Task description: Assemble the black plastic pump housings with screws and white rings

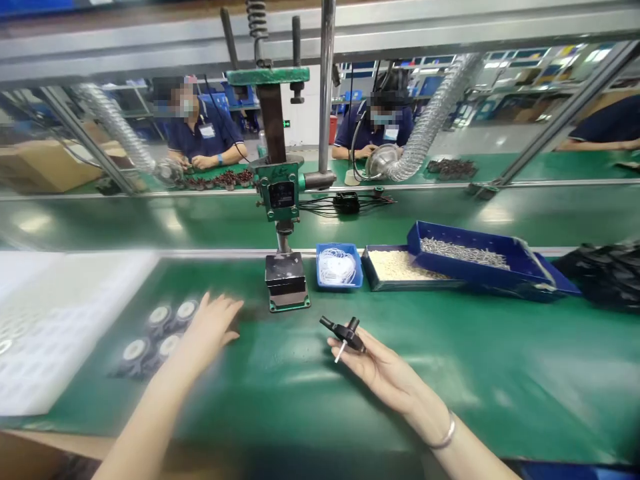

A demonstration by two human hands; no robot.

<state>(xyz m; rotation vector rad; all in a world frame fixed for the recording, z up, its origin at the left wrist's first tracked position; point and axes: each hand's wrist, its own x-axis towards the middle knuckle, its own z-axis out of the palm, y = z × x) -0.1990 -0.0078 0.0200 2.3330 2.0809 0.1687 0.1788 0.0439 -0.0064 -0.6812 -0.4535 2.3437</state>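
A small black plastic part (349,335) with a thin white pin sticking out of it rests in the fingers of my right hand (377,373), above the green bench. My left hand (213,327) is blurred, its fingers spread with nothing seen in them. Beside it on the left lie several dark parts with round white tops (161,316), partly hidden behind my wrist. Beyond both hands stands a green hand press (283,193), its black block (285,270) low on the base.
Right of the press sit a blue tray of white rings (339,285), a tray of cream-coloured pieces (395,267) and a blue bin of metal pins (465,257). A white sheet (100,280) covers the bench's left end. Co-workers (205,127) sit across the bench.
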